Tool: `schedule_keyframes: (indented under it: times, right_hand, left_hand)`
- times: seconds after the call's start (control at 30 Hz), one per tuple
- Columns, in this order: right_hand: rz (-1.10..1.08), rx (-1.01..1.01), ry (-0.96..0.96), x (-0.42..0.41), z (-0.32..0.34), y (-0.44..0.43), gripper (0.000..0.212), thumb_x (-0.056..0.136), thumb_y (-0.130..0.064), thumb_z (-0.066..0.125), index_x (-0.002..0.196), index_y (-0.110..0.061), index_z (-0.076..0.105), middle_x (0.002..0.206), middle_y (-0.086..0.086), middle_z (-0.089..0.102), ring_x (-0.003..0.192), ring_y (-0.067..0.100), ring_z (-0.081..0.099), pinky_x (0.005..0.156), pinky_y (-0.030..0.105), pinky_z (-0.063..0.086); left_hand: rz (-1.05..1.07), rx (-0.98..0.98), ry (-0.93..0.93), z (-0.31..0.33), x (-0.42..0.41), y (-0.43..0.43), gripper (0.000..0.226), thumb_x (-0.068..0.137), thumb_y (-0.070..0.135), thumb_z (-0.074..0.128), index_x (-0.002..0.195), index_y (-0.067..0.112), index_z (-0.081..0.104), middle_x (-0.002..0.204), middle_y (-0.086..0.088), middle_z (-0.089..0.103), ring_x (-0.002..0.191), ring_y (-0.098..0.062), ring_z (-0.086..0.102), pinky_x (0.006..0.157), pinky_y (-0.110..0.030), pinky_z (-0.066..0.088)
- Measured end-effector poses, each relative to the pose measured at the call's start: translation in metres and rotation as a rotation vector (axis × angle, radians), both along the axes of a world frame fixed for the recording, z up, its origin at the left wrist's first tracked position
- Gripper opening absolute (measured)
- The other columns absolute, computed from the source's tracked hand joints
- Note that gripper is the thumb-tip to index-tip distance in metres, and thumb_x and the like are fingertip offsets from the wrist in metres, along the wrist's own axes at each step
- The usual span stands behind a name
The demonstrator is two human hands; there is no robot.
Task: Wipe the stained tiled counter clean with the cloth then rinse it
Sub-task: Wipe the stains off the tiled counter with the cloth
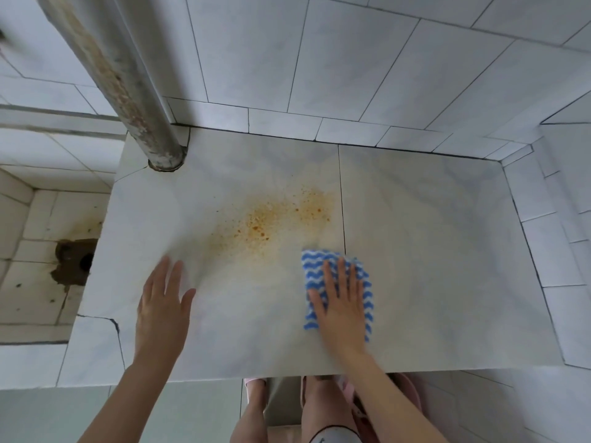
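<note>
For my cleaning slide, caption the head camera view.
The right hand presses a blue-striped cloth on the tiled counter beside an orange stain; left hand spread open alongside.

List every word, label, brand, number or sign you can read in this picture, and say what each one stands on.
None: no word, number, brand or sign can be read anywhere.
Blue-and-white wavy-striped cloth under the right hand: pattern only, no label.
Pale stained tiled counter and rusty grey pipe: no markings.
White garment at the bottom edge: a small dark mark, too small to read.
</note>
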State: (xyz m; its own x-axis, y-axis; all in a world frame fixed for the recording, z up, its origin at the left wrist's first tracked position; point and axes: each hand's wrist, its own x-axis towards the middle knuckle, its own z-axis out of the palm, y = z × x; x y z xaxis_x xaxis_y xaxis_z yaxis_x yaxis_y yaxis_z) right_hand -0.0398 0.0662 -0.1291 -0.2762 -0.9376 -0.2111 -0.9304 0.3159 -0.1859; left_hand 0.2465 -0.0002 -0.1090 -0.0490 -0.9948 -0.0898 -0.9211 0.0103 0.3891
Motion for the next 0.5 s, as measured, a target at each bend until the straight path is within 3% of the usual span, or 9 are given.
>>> schedule_keyframes:
  times: [0.13,0.27,0.4,0.5]
  right_hand:
    - [-0.177,0.006,-0.006,-0.044,0.002,-0.039,0.078,0.083,-0.071,-0.009,0.148,-0.028,-0.005,0.155,-0.002,-0.014,0.143,0.017,-0.019,0.115,0.031,-0.016]
    - [-0.287,0.077,0.02,-0.06,0.003,-0.099,0.065,0.098,-0.054,0.017,0.149,-0.024,-0.01,0.157,0.005,-0.016,0.144,0.026,-0.017,0.117,0.039,-0.011]
    - [-0.163,0.102,0.029,-0.025,0.001,-0.13,0.062,0.099,-0.05,0.014,0.148,-0.022,-0.012,0.157,0.006,-0.017,0.144,0.027,-0.017,0.117,0.041,-0.011]
    - [0.047,0.049,-0.005,0.027,0.0,-0.13,0.065,0.091,-0.057,-0.007,0.147,-0.023,-0.008,0.158,0.008,-0.007,0.145,0.028,-0.009,0.117,0.042,-0.006]
  left_hand:
    - [0.0,-0.032,-0.012,0.001,0.001,-0.002,0.046,0.09,0.014,0.053,0.133,0.001,0.045,0.142,-0.019,0.038,0.126,-0.039,0.039,0.095,-0.054,0.041]
    - [-0.008,-0.042,-0.016,0.001,0.002,-0.001,0.044,0.091,0.014,0.051,0.133,0.003,0.046,0.142,-0.018,0.04,0.125,-0.038,0.04,0.093,-0.054,0.043]
    - [0.003,-0.035,-0.02,0.002,0.001,-0.002,0.046,0.09,0.015,0.053,0.134,0.004,0.045,0.143,-0.017,0.039,0.126,-0.037,0.039,0.095,-0.053,0.041]
    - [0.007,-0.021,-0.023,0.003,0.0,-0.002,0.048,0.09,0.017,0.054,0.135,0.005,0.044,0.143,-0.016,0.039,0.127,-0.037,0.038,0.096,-0.053,0.04]
